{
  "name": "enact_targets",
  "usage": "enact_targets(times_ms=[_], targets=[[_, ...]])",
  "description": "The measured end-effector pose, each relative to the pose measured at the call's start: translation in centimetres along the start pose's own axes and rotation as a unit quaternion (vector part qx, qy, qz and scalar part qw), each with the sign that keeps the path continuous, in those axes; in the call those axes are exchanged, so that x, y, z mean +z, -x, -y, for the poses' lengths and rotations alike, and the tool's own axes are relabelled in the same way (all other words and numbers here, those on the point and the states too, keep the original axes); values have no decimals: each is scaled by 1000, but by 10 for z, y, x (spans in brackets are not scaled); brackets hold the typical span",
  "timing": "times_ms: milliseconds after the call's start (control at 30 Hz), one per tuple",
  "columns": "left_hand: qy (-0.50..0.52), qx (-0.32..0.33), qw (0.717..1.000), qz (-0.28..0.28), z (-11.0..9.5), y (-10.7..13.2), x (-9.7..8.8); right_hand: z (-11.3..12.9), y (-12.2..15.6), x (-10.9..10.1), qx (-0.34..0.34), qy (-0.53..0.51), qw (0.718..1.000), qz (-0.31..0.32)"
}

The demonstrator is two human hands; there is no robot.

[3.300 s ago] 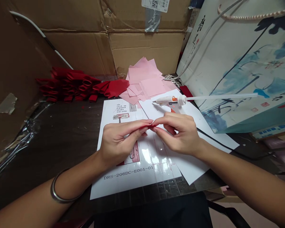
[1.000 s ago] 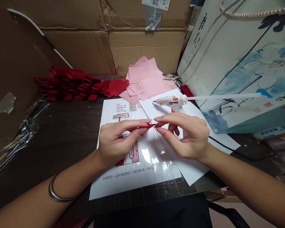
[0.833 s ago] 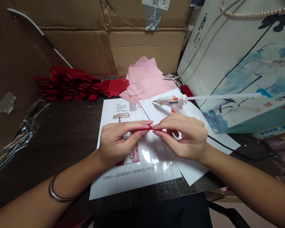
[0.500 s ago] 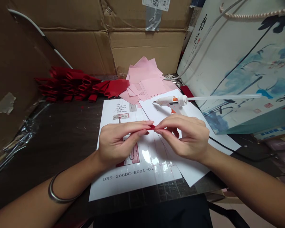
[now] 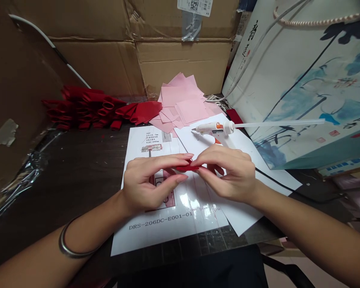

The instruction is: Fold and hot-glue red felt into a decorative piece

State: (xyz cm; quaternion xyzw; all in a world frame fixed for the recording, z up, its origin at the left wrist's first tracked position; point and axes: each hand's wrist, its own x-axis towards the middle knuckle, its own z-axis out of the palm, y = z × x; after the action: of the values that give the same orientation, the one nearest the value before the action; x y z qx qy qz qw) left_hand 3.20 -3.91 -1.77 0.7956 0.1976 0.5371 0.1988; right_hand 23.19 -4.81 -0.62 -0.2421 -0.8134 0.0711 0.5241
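Observation:
A small red folded piece [image 5: 187,168], paper or cloth, is held edge-on above the printed sheet [image 5: 150,240]. My right hand [image 5: 231,172] pinches its right end between thumb and fingers. Against its left part and far side lie the fingers of my left hand [image 5: 150,180], while that thumb sits slightly lower, a small gap showing above it. Both hands hide part of the piece. Just beyond my right hand, a white and orange glue gun [image 5: 214,128] lies on blank white paper [image 5: 243,228], its clear glue stick [image 5: 279,123] pointing right.
Red folded pieces [image 5: 87,108] are heaped at the back left. Pink squares [image 5: 189,96] are piled at the back middle, near small metal parts [image 5: 219,100]. Cardboard [image 5: 183,60] walls the back; a painted white box [image 5: 303,88] stands right. A black cable [image 5: 276,183] crosses the paper.
The left thumb has dropped away from the fingers, and more of the red piece shows. The right hand has shifted slightly left, still pinching. The view has moved a little.

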Motion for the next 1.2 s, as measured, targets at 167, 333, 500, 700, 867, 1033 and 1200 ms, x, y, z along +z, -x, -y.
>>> enact_targets(times_ms=[167, 333, 500, 700, 867, 1033, 1200], targets=[[-24, -37, 999, -3, 1, 1, 1, 2, -1, 0, -5, -3, 1000, 10], [-66, -36, 997, 10, -2, 1, 0, 4, -2, 1, 6, 0, 1000, 0], [-69, -18, 997, 9, -2, 1, -2, 2, 1, 1, -5, -2, 1000, 5], [0, -71, 996, -53, 0, 2, 3, -5, 6, -1, -28, 67, 997, -38], [83, -239, 967, -45, -2, -1, 3, -9, 5, -1, -44, 113, 991, -60], [135, -325, 936, 0, -4, -5, 4, -3, 5, 1, 8, 68, 998, -16], [148, -354, 924, -3, -5, -7, 5, 4, 5, 4, 289, -83, 954, 21]])
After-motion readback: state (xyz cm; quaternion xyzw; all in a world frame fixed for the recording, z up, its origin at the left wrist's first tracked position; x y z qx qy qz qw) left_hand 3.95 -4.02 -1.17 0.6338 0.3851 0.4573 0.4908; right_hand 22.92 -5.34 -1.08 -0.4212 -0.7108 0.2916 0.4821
